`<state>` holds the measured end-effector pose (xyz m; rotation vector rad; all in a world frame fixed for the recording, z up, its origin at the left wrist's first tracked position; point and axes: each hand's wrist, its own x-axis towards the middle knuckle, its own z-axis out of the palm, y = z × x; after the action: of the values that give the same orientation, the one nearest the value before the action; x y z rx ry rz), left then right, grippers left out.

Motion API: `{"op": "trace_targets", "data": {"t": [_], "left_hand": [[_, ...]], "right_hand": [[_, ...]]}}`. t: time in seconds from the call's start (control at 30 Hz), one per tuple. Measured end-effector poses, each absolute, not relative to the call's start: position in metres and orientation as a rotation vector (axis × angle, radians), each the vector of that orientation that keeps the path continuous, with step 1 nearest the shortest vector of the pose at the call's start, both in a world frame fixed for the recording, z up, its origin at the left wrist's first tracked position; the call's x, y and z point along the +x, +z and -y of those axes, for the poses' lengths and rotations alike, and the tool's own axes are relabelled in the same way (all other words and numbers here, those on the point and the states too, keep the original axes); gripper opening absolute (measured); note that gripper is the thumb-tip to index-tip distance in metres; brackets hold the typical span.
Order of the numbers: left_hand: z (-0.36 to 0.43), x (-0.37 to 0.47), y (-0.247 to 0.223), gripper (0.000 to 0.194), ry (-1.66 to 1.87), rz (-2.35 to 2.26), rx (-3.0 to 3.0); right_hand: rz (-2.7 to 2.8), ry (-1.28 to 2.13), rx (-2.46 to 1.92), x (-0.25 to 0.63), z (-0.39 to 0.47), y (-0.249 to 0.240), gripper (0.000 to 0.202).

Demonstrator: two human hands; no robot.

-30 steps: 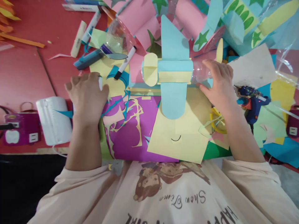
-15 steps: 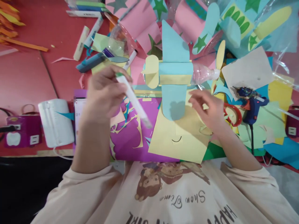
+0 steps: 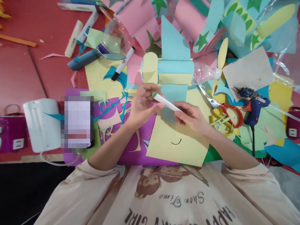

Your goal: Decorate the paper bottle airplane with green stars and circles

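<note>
A white marker with a green end (image 3: 167,101) is held in front of me between both hands. My left hand (image 3: 145,104) has its thumb and fingers closed on the green-ended side. The other end of the marker sits in the pinched fingers of my right hand (image 3: 191,115). Beneath them lies a sheet of pale yellow paper (image 3: 177,153) with a short curved black line drawn on it. Just beyond stands a plane made from a clear plastic bottle wrapped in light blue paper (image 3: 175,67), with yellow strips. My hands partly cover its near wing.
Red-and-yellow scissors (image 3: 232,114) and a blue glue gun (image 3: 254,109) lie to the right. Left are a phone (image 3: 78,122), a white case (image 3: 42,125) and a black-capped marker (image 3: 123,64). Pink paper-wrapped pieces (image 3: 136,22) crowd the far side. Purple paper (image 3: 126,156) carries cut scraps.
My left hand has moved right and toward the middle with the marker. My right hand has shifted left and now grips the marker's other end. The phone and scissors are more exposed.
</note>
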<state>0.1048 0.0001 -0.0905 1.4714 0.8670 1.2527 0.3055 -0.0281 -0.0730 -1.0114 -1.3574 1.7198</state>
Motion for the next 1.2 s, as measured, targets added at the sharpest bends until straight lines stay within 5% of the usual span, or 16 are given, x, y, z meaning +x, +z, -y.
{"op": "trace_targets", "data": {"t": [0.17, 0.33, 0.6, 0.7, 0.8, 1.2], "left_hand": [[0.016, 0.113, -0.091, 0.039, 1.085, -0.886, 1.748], [0.023, 0.113, -0.095, 0.066, 0.928, -1.085, 2.022], [0.026, 0.119, -0.091, 0.037, 0.943, -0.970, 2.371], [0.024, 0.120, -0.087, 0.017, 1.003, -0.858, 2.562], [0.022, 0.120, -0.084, 0.017, 1.036, -0.868, 2.662], [0.024, 0.119, -0.082, 0.026, 0.819, -0.937, 2.789]], "right_hand": [[1.138, 1.649, -0.803, 0.307, 0.029, -0.076, 0.008], [1.305, 1.599, -0.843, 0.307, 0.029, -0.083, 0.011], [1.458, 1.400, -0.959, 0.307, 0.036, -0.083, 0.053], [1.420, 1.511, -0.963, 0.309, 0.036, -0.078, 0.039], [1.326, 1.666, -0.910, 0.307, 0.033, -0.077, 0.025], [1.336, 1.796, -1.019, 0.311, 0.030, -0.077, 0.024]]}}
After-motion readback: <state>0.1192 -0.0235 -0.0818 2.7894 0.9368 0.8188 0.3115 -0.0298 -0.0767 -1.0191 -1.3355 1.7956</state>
